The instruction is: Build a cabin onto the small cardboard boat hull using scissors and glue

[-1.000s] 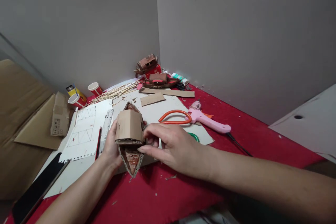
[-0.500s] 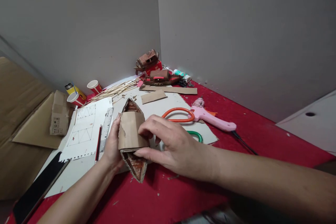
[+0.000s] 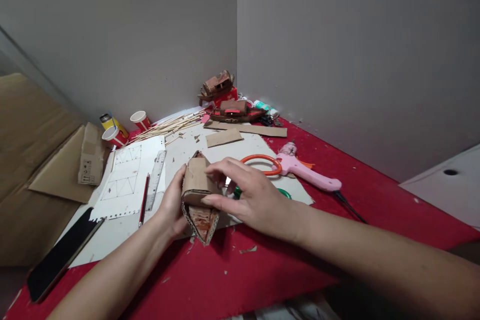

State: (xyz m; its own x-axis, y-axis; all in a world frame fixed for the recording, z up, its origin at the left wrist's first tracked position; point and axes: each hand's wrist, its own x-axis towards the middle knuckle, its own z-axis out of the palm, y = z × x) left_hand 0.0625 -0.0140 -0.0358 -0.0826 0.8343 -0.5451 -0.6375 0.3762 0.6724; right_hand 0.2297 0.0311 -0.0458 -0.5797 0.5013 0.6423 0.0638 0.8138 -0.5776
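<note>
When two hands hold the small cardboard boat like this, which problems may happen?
The cardboard cover might bend or slip if the right hand presses hard, since its thumb and fingers grip it.
The left hand holds the boat from one side, so it may tilt.
The glue gun's cord passes close to the right forearm, which might snag it.

Hiding mid-frame
Cardboard boat (image 3: 197, 178) is partly hiding left hand (image 3: 174, 202); right hand (image 3: 257, 200) is partly covering green handle (image 3: 285, 193)

the left hand (image 3: 174, 207) and right hand (image 3: 257, 202) are showing bare, slender fingers; both forearms are also showing bare skin.
</note>
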